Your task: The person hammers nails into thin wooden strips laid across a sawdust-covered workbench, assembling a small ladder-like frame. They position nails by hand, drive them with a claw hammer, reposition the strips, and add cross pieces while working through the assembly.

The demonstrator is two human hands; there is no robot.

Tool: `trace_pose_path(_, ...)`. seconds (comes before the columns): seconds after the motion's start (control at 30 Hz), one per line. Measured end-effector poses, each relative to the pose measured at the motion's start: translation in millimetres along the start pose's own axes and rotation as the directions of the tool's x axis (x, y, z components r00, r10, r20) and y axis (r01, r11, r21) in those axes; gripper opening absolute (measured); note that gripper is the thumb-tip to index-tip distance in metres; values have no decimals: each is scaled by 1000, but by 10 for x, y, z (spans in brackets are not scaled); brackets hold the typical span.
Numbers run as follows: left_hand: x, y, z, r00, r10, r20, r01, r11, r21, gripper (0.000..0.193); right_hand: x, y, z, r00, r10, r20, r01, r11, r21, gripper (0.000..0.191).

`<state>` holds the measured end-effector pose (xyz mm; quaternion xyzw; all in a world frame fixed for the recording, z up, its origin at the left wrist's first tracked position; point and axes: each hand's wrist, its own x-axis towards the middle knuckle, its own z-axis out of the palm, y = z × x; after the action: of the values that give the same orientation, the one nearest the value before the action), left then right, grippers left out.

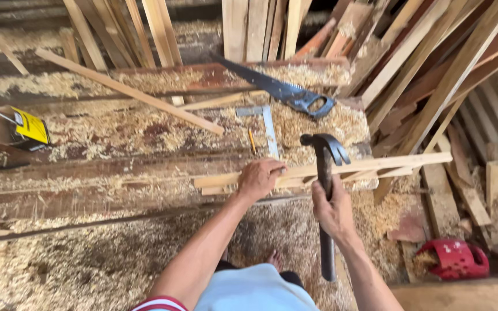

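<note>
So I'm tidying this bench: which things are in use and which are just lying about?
In use: dark steel claw hammer in right hand; pale wooden slat under left hand.

Lying about: blue-handled handsaw, metal try square, yellow pencil, red plastic container.

**Layout on the table**

A wooden strip (329,168) lies across the table (116,173), under the left hand (259,179). The hammer (325,190) stands right of that hand. Behind them lie the square (267,128) and pencil (252,141); farther back, the handsaw (280,89).
</note>
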<state>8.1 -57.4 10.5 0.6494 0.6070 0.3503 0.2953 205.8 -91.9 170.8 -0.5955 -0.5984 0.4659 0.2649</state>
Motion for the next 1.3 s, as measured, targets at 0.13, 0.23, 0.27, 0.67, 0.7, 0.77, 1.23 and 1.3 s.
trace_pose_path(0.13, -8, 36, -8, 997, -45, 56, 39, 994, 103, 14, -117, -88, -25, 998, -62, -8, 62, 997, 36, 27)
trace_pose_path(0.23, -21, 30, -15, 995, 95, -3, -94, 987, 132, 12, -190, -176, -56, 990, -139, -24, 139, 990, -17, 29)
trace_pose_path(0.27, -26, 24, -16, 994, 111, -14, -109, 987, 119, 12, -215, -202, -70, 982, -186, -28, 185, 982, -35, 30)
trace_pose_path(0.67, -25, 102, -19, 990, 135, -38, -130, 985, 113, 10, -373, -189, 55, 992, 72, 100, -36, 945, -325, 28)
trace_pose_path(0.7, -22, 107, -18, 997, 75, 17, -76, 984, 163, 14, -412, -178, 22, 991, 96, 92, -66, 955, -288, 30)
trace_pose_path(0.77, -42, 108, -12, 998, 38, 50, -45, 986, 158, 17, -505, -157, -57, 989, -146, 13, 143, 944, -297, 25)
trace_pose_path(1.23, -60, 56, 9, 970, 222, -99, -210, 970, 120, 19, -562, -141, 3, 980, -198, 2, 190, 938, -289, 42)
trace_pose_path(1.3, -49, 72, -16, 979, 177, -102, -167, 981, 101, 18, -542, -123, 8, 992, -116, 52, 126, 959, -254, 37)
